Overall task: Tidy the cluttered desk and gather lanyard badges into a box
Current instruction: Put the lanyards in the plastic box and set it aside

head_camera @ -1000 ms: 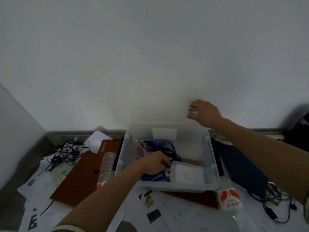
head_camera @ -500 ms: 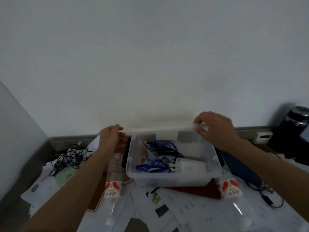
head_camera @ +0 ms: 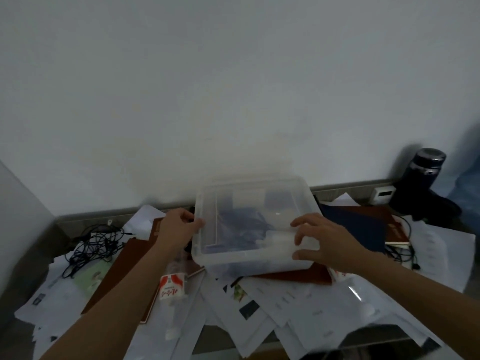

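Translucent plastic is filling the middle of the frame: a lidded box (head_camera: 255,224) is sitting on the cluttered desk (head_camera: 439,258), its lid (head_camera: 259,203) lying over the top. Dark blue lanyard badges (head_camera: 244,227) are showing dimly through the plastic inside it (their detail is too blurred to tell apart). The left hand (head_camera: 179,227) is wrapping its fingers around the box's left edge, thumb toward the lid rim. The right hand (head_camera: 327,240) is resting on the front right part of the lid with fingers spread and curled over the surface, thumb pressing at the front edge.

Below the box, toward the lower centre of the frame, loose white papers (head_camera: 285,300) are lying in overlapping heaps. A brown folder (head_camera: 122,271) is lying at the centre left, partly under the left forearm, and a clear water bottle (head_camera: 172,284) with a red-and-white label is lying just beside it, below the left wrist. A tangle of black cables (head_camera: 96,242) is sitting at the left of the frame, near the wall. Right of the box, a dark blue notebook (head_camera: 358,227) is overlapping another brown book (head_camera: 389,224). A dark flask (head_camera: 423,175) is standing upright at the upper right of the desk, against the wall, with a small white device (head_camera: 384,194) just left of it.
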`<act>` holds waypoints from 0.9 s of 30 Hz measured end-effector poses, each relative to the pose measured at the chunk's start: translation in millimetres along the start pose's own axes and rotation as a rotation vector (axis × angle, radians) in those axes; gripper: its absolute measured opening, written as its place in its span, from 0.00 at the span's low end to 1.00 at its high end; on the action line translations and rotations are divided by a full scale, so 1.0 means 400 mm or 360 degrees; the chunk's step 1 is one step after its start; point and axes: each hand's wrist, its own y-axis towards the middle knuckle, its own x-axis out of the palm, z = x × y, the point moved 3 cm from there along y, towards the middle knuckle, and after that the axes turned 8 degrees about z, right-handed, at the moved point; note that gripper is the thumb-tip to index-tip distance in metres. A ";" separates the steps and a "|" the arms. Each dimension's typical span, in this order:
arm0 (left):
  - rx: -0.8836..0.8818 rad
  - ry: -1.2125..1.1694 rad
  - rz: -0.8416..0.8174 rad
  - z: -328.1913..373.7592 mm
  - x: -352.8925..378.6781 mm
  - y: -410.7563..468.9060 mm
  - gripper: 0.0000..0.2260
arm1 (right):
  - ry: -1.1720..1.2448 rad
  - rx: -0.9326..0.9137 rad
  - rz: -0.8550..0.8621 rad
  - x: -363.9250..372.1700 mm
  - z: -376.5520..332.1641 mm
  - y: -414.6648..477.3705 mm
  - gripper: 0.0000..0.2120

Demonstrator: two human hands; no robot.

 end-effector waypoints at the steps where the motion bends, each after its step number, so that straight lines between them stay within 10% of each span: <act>1: 0.0010 -0.0016 0.0003 -0.001 0.001 0.002 0.13 | 0.0050 0.0067 0.0027 -0.002 0.008 0.004 0.17; 6: -0.0155 -0.0296 -0.0111 -0.005 0.010 0.018 0.16 | -0.0049 0.0587 0.0403 -0.015 0.118 0.067 0.24; 10: -0.0426 -0.0444 -0.0235 -0.024 0.023 0.020 0.20 | 0.0830 0.1221 0.0345 0.004 0.192 0.094 0.40; 27: -0.0338 -0.0268 -0.0044 0.008 0.090 0.028 0.18 | 0.0827 0.1441 0.0394 0.057 0.153 0.135 0.22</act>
